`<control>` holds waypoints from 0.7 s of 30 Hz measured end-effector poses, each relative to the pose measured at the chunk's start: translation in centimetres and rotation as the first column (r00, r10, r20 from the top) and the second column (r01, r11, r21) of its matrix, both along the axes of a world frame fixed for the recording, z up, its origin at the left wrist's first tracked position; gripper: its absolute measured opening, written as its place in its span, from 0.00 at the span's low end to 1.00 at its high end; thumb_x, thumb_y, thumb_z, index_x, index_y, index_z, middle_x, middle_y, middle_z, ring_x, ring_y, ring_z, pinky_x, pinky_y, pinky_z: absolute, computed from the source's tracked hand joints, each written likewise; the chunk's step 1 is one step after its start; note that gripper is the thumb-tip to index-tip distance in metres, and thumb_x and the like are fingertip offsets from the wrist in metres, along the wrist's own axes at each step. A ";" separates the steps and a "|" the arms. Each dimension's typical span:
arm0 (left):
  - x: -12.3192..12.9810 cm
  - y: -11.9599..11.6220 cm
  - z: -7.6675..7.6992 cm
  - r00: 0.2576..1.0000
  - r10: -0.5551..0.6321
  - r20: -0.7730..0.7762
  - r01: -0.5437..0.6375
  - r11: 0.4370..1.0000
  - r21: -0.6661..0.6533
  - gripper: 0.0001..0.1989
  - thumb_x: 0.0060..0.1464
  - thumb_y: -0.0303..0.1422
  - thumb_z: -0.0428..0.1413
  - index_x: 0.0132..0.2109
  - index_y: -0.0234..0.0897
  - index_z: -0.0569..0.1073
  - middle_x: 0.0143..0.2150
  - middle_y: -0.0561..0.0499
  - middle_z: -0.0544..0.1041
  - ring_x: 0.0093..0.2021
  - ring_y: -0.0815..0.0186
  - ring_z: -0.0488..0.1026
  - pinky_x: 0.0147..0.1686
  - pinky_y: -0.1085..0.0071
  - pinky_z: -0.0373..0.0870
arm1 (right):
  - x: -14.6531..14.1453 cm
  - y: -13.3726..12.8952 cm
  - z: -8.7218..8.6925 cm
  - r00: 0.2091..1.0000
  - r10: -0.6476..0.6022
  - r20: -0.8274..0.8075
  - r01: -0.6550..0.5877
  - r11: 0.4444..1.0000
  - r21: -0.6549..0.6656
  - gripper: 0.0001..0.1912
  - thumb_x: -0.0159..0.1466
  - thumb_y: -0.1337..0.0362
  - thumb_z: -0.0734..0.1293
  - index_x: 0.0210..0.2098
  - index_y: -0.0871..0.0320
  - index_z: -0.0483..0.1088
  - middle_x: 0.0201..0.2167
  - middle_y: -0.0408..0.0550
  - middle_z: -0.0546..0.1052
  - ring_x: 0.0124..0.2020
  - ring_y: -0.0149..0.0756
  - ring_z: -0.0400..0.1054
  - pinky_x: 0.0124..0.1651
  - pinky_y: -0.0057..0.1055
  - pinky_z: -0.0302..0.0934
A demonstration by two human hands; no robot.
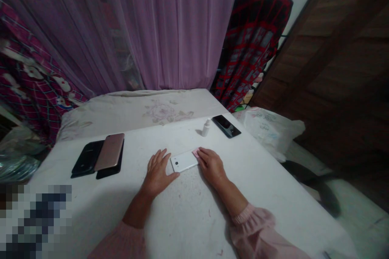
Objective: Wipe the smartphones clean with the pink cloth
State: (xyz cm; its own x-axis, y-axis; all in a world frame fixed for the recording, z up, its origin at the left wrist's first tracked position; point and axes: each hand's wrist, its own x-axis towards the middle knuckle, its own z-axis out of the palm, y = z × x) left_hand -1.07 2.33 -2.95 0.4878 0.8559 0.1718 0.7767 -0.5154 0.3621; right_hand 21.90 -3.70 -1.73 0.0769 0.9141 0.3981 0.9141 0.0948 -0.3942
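Head view, and right up close two pink sleeves (121, 243) run in from the bottom of the frame, cut off there, with the forearms reaching up onto a white counter (258, 186) flecked with dark specks. The left grip (157, 172) is open, fingers spread flat, holding nothing, its thumb tip just beside the lower edge of a white smartphone (184, 161). That phone lies flat with its back up, camera at the left end, sitting between the two hands. The right grip (211, 166) comes down at the phone's right end, fingers curved over a small pink cloth (195, 152) that touches the phone. Most of that cloth is hidden, and whether it's pinched or just pressed, I can't tell.

Out to the left, a good gap away, a rose-gold phone (110, 152) overlaps a black phone (86, 158) and sits on a third dark one. Farther up, a small white bottle (206, 128) stands just beside a black phone (226, 126) near the far edge. Past that edge lies floral bedding (136, 109), then a purple curtain (170, 28). A white plastic bag (270, 129) sits off the right edge. A pixelated patch (36, 222) blocks the lower-left corner.
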 end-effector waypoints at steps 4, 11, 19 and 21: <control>0.1 -0.1 0.0 1.000 0.008 0.014 -0.008 1.000 0.008 0.28 0.48 0.42 0.62 0.56 0.42 0.68 0.66 0.44 0.62 0.67 0.50 0.54 0.64 0.49 0.48 | -0.2 1.1 0.8 0.999 -0.030 0.032 0.031 0.999 -0.026 0.15 0.68 0.62 0.59 0.46 0.52 0.77 0.48 0.50 0.77 0.48 0.40 0.69 0.51 0.36 0.63; 0.2 -0.3 0.2 1.000 0.016 0.012 -0.016 1.000 0.015 0.28 0.48 0.42 0.62 0.56 0.42 0.69 0.65 0.44 0.63 0.67 0.50 0.55 0.64 0.49 0.48 | -4.6 2.4 1.2 0.988 0.154 0.003 -0.153 0.987 -0.057 0.16 0.67 0.67 0.59 0.47 0.54 0.76 0.49 0.48 0.77 0.45 0.40 0.68 0.50 0.36 0.63; 0.2 -0.4 0.7 1.000 0.011 0.000 -0.011 1.000 -0.008 0.28 0.49 0.41 0.62 0.57 0.40 0.69 0.66 0.42 0.62 0.67 0.49 0.54 0.65 0.49 0.48 | -3.1 0.1 1.3 0.902 0.423 -0.089 -0.423 0.906 0.020 0.15 0.68 0.66 0.59 0.47 0.53 0.75 0.47 0.48 0.78 0.47 0.37 0.70 0.51 0.36 0.64; 0.1 -0.3 0.7 1.000 0.004 -0.009 -0.004 1.000 -0.017 0.28 0.49 0.41 0.62 0.57 0.40 0.69 0.66 0.42 0.62 0.67 0.49 0.54 0.65 0.49 0.47 | -1.4 0.6 1.4 0.945 0.311 -0.101 -0.309 0.950 0.041 0.14 0.68 0.65 0.60 0.46 0.54 0.76 0.46 0.49 0.79 0.47 0.37 0.71 0.51 0.36 0.64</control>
